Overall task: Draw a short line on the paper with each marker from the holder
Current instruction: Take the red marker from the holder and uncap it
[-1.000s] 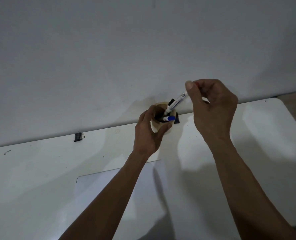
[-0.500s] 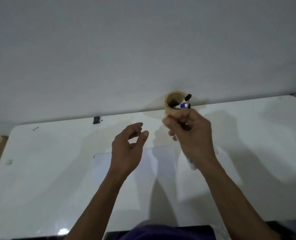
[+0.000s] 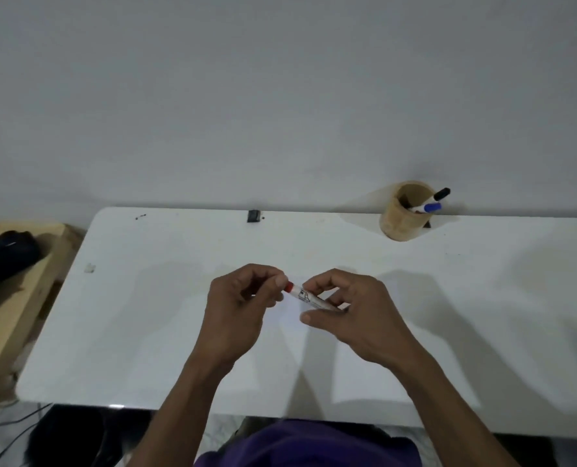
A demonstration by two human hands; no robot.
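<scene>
A white marker with a red cap (image 3: 305, 296) lies level between both hands, above the middle of the table. My left hand (image 3: 243, 305) pinches its red cap end. My right hand (image 3: 351, 311) grips the marker's white barrel. The sheet of white paper (image 3: 290, 328) lies on the table under my hands, mostly hidden and hard to tell from the tabletop. A round wooden holder (image 3: 402, 220) stands at the table's back edge to the right, with a blue-capped marker (image 3: 430, 207) and a black-capped marker (image 3: 441, 194) leaning in it.
The white table (image 3: 145, 315) stands against a grey wall. A small black clip (image 3: 253, 216) sits at its back edge. A wooden bench (image 3: 17, 284) with a black bag (image 3: 5, 256) stands to the left. Cables lie on the floor at lower left.
My right hand lifted a marker out of the holder and brought it down toward me. My left hand let go of the holder and closed on the marker's red cap.
</scene>
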